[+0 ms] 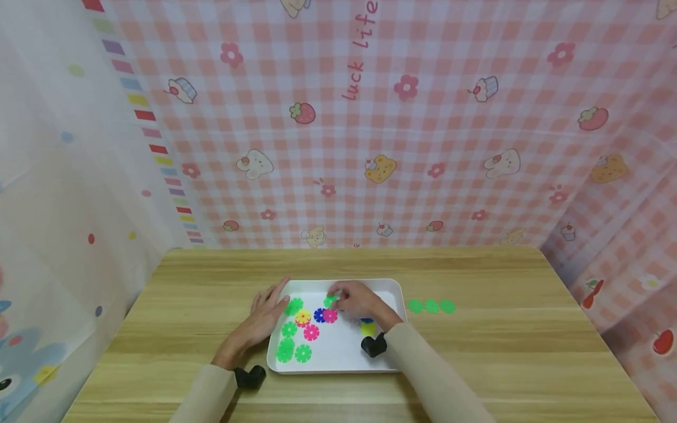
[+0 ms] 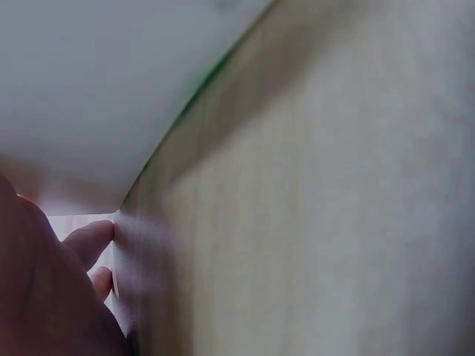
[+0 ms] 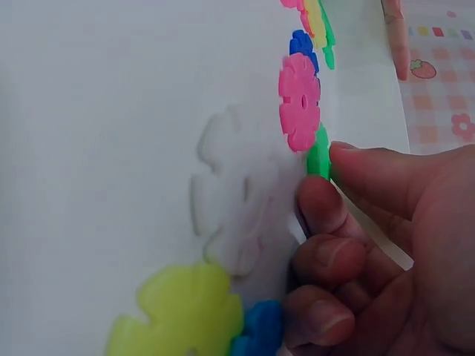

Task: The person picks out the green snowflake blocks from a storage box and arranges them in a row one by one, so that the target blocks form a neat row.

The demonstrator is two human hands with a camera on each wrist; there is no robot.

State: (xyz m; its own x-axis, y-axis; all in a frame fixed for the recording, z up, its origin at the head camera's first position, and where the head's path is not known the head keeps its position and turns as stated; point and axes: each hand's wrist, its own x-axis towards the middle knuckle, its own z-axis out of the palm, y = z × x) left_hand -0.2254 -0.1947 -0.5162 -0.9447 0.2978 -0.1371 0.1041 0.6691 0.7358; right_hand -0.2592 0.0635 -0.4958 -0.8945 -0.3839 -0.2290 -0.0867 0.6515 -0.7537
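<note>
Tray (image 1: 344, 358), white and shallow, lies on the wooden desk (image 1: 508, 370) with flower-shaped discs scattered in it. The right hand (image 1: 355, 299) pinches a green disc (image 3: 319, 153) between thumb and forefinger near the tray's far side; the head view shows only part of that disc past the fingers, while the right wrist view shows the pinch from close by, just beside a pink disc (image 3: 300, 102) that overlaps a blue disc (image 1: 319, 315). The left hand (image 1: 264, 317) is open at the tray's left edge, fingers extended.

Only the right wrist view makes out a white disc (image 3: 223, 196), which is pale and blurred against the tray. There a yellow disc (image 3: 182, 311) is cut off at the bottom, with a second blue disc (image 3: 260, 326) beside it; from the head, the right arm and its black wrist clip (image 1: 374, 345) crowd this pair. Only the head view takes in the row of three green discs (image 1: 432, 306) right of the tray. The left wrist view is mostly blurred desk and tray wall, and whether those fingertips touch the tray is hard to tell
</note>
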